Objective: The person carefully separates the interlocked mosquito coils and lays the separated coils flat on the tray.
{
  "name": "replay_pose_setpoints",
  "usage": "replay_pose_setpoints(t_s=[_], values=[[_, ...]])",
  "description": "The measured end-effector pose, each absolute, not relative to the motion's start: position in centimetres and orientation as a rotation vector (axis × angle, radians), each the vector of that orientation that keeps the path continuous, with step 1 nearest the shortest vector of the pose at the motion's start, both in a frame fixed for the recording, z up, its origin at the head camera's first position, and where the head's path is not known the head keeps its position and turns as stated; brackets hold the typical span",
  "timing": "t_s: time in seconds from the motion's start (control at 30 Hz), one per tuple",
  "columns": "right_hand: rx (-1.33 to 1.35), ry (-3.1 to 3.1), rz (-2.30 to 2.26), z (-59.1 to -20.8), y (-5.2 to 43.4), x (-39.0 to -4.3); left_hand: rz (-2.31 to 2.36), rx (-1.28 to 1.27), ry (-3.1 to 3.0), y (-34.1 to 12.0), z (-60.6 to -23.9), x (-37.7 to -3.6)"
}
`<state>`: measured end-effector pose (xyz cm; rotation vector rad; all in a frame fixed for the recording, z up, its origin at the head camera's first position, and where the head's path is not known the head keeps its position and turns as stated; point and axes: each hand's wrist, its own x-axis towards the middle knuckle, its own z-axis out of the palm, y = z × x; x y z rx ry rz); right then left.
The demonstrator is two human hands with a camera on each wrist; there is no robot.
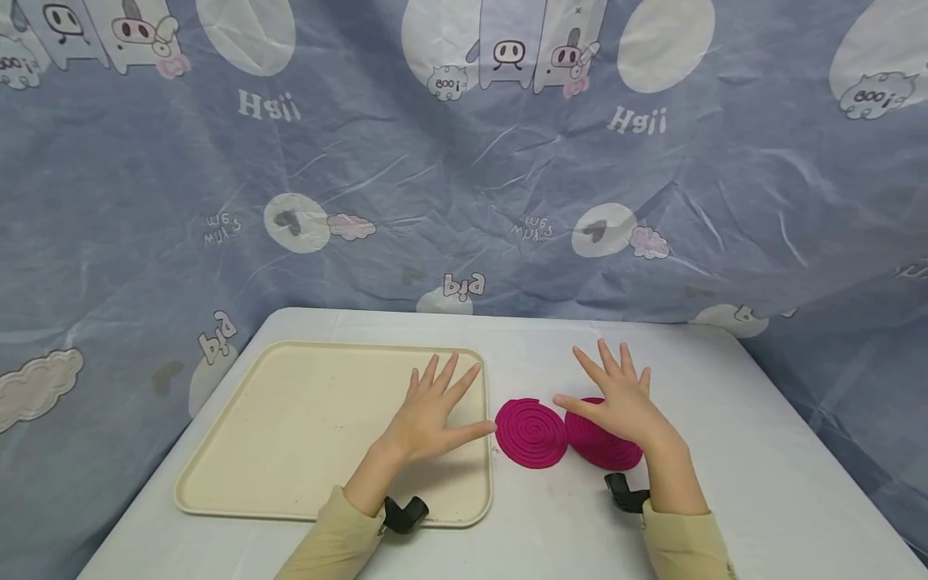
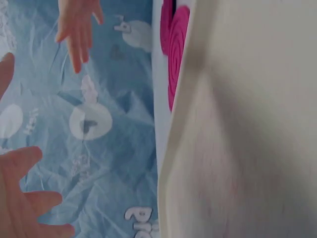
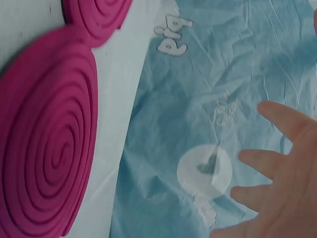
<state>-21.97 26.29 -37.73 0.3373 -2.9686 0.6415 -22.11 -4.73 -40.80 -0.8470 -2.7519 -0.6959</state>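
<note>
Two flat magenta spiral coils lie side by side on the white table. The left coil [image 1: 532,433] shows whole in the head view, while the right coil [image 1: 600,441] is partly covered by my right hand [image 1: 618,405]. That hand hovers above it with fingers spread and holds nothing. Over the right part of a cream tray [image 1: 290,427] is my left hand [image 1: 428,423], fingers also spread and holding nothing; its thumb points toward the left coil. In the right wrist view a coil [image 3: 54,148] looms large, and the hand's fingers [image 3: 262,161] are straight.
A white cloth covers the table [image 1: 754,451]. Behind and beside it hangs a blue printed curtain [image 1: 435,161]. The tray's raised rim [image 1: 490,451] stands close to the left coil. Each wrist carries a black camera mount [image 1: 406,514].
</note>
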Motion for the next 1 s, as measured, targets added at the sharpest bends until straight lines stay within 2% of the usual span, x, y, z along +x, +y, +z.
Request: replay_pose_setpoints(t_s=[0.27,0.43,0.8,1.0], values=[[0.280,-2.996,0.882,-37.5,29.0,-22.2,-1.079,-0.991,-2.662,-0.6,-40.5,-20.6],[0.230,-2.987,0.964,-38.1,30.4,-22.3,-1.437,-0.989,-2.566,2.0,-40.9,-19.9],[0.154,-2.979,1.116,-39.6,32.9,-22.7,-2.372,-0.547,-2.300,7.2,-43.2,-19.5],[0.097,-2.953,1.208,-41.2,34.3,-23.1,-2.490,-0.371,-2.292,9.0,-44.0,-18.8]])
